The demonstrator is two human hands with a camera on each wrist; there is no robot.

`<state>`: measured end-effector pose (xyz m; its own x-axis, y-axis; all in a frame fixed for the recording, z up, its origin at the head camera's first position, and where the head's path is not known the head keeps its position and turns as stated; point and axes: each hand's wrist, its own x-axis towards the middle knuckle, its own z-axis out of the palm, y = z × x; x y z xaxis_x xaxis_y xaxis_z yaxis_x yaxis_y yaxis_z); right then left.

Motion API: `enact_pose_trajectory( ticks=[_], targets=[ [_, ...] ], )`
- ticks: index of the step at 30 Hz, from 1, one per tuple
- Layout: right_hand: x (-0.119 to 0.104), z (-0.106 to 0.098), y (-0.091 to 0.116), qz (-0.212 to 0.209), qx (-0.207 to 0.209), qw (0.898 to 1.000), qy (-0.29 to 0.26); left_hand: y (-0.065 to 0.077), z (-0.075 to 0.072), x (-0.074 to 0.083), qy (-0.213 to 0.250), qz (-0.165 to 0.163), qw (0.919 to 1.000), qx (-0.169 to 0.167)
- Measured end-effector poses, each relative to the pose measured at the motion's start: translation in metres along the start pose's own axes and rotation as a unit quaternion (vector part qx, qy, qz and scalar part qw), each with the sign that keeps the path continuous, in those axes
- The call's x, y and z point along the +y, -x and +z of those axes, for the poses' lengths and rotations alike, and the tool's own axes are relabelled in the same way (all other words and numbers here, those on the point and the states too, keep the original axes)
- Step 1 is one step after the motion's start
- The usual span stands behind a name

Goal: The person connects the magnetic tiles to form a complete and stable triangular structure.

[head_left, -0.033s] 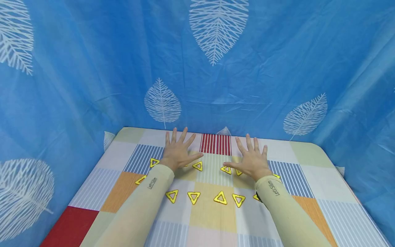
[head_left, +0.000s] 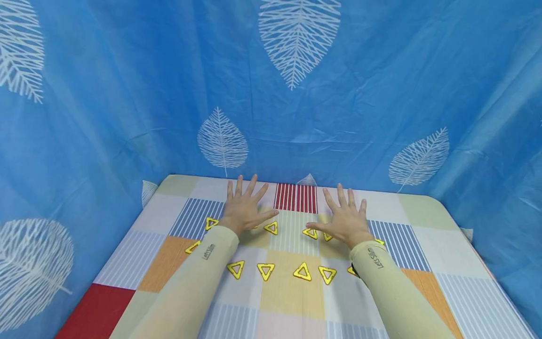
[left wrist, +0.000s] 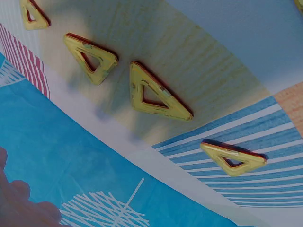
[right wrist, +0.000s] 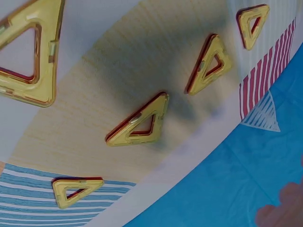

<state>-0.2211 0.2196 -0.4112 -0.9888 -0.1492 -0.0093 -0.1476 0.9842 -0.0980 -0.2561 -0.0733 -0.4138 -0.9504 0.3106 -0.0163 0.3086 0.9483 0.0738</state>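
Both hands hover palm down over the far part of the table, fingers spread and straight, holding nothing. My left hand (head_left: pixel 243 209) is nearest a yellow triangle frame (head_left: pixel 271 228) beside its thumb and another (head_left: pixel 211 223) left of its wrist. By the thumb of my right hand (head_left: pixel 345 219) lies a yellow triangle frame (head_left: pixel 310 233), with a further one partly hidden under the palm. In the left wrist view, flat yellow triangles (left wrist: pixel 156 111) with red undersides lie below the hand, whose fingertips (left wrist: pixel 45 213) show at the corner. The right wrist view shows similar triangles (right wrist: pixel 135 138).
A nearer row of yellow triangles (head_left: pixel 302 277) runs between the forearms, some partly behind the sleeves. The table wears a patchwork cloth (head_left: pixel 292 301). Blue curtains (head_left: pixel 360 117) with white leaf prints stand right behind its far edge and on both sides.
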Motion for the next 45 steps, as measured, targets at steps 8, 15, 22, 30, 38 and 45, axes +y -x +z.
enact_pose_trajectory(
  ticks=[8, 15, 22, 30, 38, 45],
  targets=[
    [0.008, 0.0, 0.003, -0.001, -0.014, 1.0, -0.024, -0.001, 0.006, 0.002, 0.03, 0.021, 0.9993, 0.01],
    [0.004, 0.001, 0.013, -0.039, -0.012, 0.996, -0.075, 0.015, 0.014, 0.01, 0.095, 0.096, 0.9904, 0.03],
    [-0.01, 0.009, 0.04, -0.067, 0.002, 0.984, -0.164, 0.045, 0.028, 0.022, 0.19, 0.122, 0.974, 0.016],
    [-0.027, 0.03, 0.055, -0.059, -0.01, 0.96, -0.274, 0.071, 0.042, 0.028, 0.267, 0.109, 0.9574, 0.007],
    [-0.032, 0.048, 0.063, -0.108, -0.025, 0.928, -0.354, 0.089, 0.055, 0.023, 0.36, 0.115, 0.9247, -0.042],
    [-0.032, 0.063, 0.068, -0.114, -0.034, 0.925, -0.362, 0.095, 0.058, 0.015, 0.373, 0.128, 0.9178, -0.045]
  ],
)
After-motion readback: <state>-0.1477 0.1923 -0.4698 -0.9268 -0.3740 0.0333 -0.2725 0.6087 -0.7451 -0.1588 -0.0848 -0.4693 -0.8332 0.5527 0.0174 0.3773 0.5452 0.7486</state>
